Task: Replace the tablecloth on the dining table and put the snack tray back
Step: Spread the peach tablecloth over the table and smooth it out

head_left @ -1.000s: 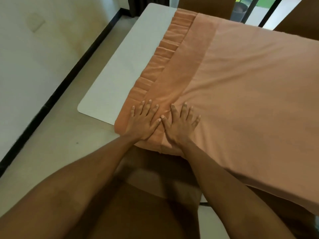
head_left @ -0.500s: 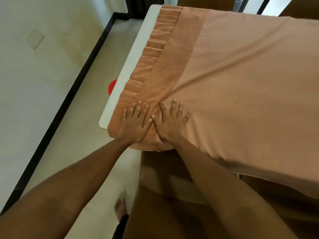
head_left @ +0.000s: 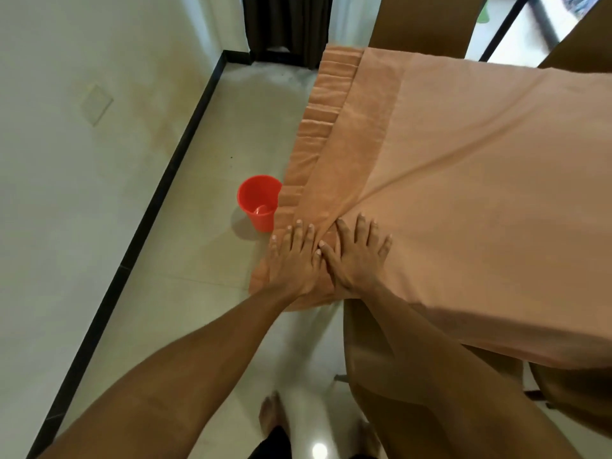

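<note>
Head cam, only view I have.

Tablecloth (head_left: 463, 193): peach-orange, laid over the table and filling the right side of the frame. A pleated border runs along its left edge, with a slightly darker band just inside it. The near edge hangs down over the side facing me. Creases fan out from the near-left corner toward the far right.

Left hand (head_left: 294, 260): palm down on the near-left corner of the cloth, fingers straight and spread, lying over the pleated border and the band. Pressing flat, not pinching.

Right hand (head_left: 356, 256): palm down just beside it on the plain part of the cloth, fingers straight and fanned. Also flat, with no fold caught in it. The two hands meet at the thumbs, and a small ridge of fabric is bunched between them.

Red cup (head_left: 258, 202): upright on the floor tiles, just left of the pleated border and near the left hand. Something small is in the bottom; can't tell what.

Brown chair backs (head_left: 420, 24) stand at the far side of the table. Another brown chair (head_left: 367, 352) sits under the near overhang. Bare foot (head_left: 270, 415) at bottom of frame, blurred.
</note>
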